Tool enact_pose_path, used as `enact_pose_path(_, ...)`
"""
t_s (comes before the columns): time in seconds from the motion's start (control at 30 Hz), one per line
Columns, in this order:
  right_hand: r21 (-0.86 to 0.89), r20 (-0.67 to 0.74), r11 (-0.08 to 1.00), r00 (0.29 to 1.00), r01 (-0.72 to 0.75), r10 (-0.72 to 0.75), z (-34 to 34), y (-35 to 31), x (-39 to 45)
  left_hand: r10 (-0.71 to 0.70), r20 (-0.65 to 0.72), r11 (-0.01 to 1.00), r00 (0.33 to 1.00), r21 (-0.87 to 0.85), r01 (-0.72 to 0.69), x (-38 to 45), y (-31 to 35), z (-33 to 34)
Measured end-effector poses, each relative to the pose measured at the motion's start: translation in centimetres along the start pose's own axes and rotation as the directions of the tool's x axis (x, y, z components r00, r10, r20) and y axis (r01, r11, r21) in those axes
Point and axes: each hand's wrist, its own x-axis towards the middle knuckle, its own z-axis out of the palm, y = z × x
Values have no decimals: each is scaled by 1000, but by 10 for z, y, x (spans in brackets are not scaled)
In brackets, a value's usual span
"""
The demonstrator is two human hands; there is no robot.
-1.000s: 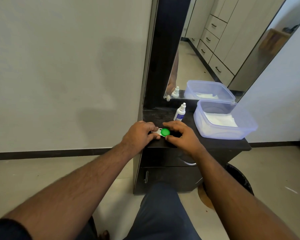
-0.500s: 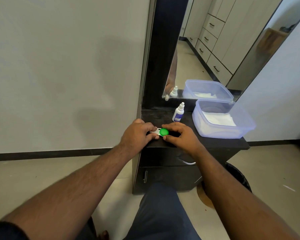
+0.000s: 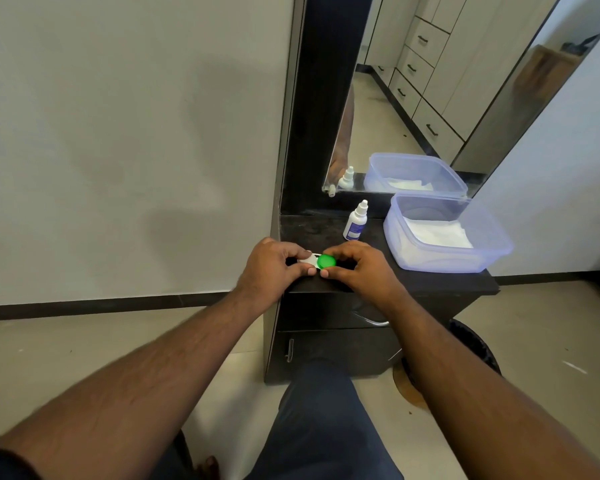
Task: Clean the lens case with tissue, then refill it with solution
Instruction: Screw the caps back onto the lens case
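- Left hand [image 3: 269, 268], knuckles up, pinches the white end of the case [image 3: 313, 260].
- Right hand [image 3: 357, 268], fingers curled, grips its green cap [image 3: 326, 261] on the cabinet [image 3: 430, 282].

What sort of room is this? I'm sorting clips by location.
Probably a bedroom or dressing area: a tall dark-framed mirror above a small black dressing cabinet, with pale built-in wardrobe drawers reflected in it.
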Motion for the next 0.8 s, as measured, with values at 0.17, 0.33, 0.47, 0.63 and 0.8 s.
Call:
enact_pose_path(0.17, -27, -36, 999, 999, -18, 17, 3, -3, 0, -11, -1, 1000, 1000, 26, 11, -2, 1, 3)
enact_pose_path(0.33, -2, -41, 999, 999, -32, 32, 4, -6, -1, 22, 8, 998, 1000, 56, -22, -3, 2, 1)
enact_pose_path(0.47, 19, -3, 999, 999, -37, 37, 0, -5, -1, 35, 3, 998, 999, 56, -35, -8, 1, 2)
enact_pose_path(0.63, 0, -2, 1000, 1000, -28, 28, -2, -10, -7, 63, -9, 996, 998, 62, -62, -12, 2, 4)
enact_pose_path(0.8, -7, 36, 993, 992, -118, 118, -5, -22, -10, 57, 7, 997, 998, 52, -57, -15, 6, -5)
